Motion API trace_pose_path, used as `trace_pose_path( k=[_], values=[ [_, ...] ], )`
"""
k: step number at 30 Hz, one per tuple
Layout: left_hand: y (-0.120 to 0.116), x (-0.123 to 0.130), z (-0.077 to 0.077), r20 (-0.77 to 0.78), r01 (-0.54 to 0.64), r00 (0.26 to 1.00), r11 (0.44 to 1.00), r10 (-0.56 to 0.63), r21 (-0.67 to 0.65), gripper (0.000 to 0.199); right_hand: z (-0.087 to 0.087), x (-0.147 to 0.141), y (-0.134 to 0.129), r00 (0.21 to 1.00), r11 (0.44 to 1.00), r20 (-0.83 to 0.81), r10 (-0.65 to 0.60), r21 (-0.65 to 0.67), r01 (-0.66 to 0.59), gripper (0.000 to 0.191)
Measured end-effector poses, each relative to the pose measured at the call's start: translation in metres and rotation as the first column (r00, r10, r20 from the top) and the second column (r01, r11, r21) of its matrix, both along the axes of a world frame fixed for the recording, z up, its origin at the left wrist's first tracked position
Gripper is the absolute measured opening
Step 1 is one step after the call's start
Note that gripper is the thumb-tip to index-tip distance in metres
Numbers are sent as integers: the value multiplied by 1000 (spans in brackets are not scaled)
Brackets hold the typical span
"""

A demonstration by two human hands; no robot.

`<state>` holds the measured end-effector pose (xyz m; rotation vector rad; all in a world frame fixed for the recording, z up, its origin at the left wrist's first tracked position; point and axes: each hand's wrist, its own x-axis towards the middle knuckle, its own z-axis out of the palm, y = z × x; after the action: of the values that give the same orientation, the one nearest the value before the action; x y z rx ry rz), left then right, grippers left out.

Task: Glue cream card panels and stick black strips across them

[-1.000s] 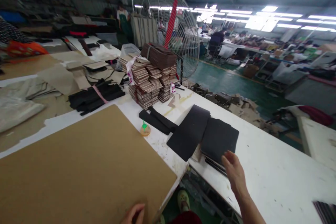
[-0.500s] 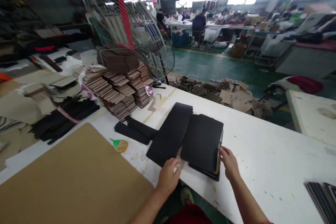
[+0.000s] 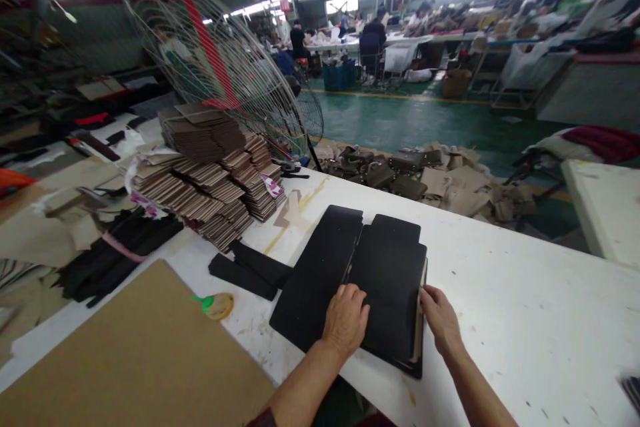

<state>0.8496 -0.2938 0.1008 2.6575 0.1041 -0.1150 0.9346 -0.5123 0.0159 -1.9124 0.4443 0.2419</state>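
Observation:
Two groups of flat black panels lie side by side on the white table (image 3: 480, 307). My left hand (image 3: 347, 317) rests on the lower left part of the right-hand black panels (image 3: 390, 280), its fingers bent together near the gap; what is under the fingertips is hidden. The left-hand black panels (image 3: 320, 267) lie just beyond it, untouched on their far side. At the right edge of the right-hand panels, my right hand (image 3: 441, 320) pinches the edge, where a beige layer shows between black ones. Narrow black strips (image 3: 245, 273) lie to the left.
A yellowish bottle with a green nozzle (image 3: 219, 305) stands by a large brown board (image 3: 135, 353) at the left. Stacked brown pieces (image 3: 200, 180) and a big wire fan (image 3: 215, 60) are behind. Brown pieces (image 3: 455, 187) lie beyond the table; people sit farther back.
My left hand has moved up and right onto the right-hand panels. A top black panel now sits lower, baring another with a notched top behind it. The view has shifted slightly.

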Motion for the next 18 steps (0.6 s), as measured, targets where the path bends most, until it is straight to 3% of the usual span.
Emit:
trace_pose_path(
  k=[5,9,14,18],
  values=[
    [0,21,-8,-39,22,999,1000,-23,-13,55,8,30,9,991,993,126,43,-112,-29,67],
    [-2,21,-17,-111,64,992,997,-67,-32,72,17,91,18,964,981,248,93,-191,-46,74],
    [-6,11,-26,-137,87,986,995,-92,-44,96,13,179,27,969,982,217,119,-168,-83,66],
    [-6,10,-27,-156,36,987,998,-45,-58,110,3,199,26,979,991,175,101,-102,-84,54]
  ],
)
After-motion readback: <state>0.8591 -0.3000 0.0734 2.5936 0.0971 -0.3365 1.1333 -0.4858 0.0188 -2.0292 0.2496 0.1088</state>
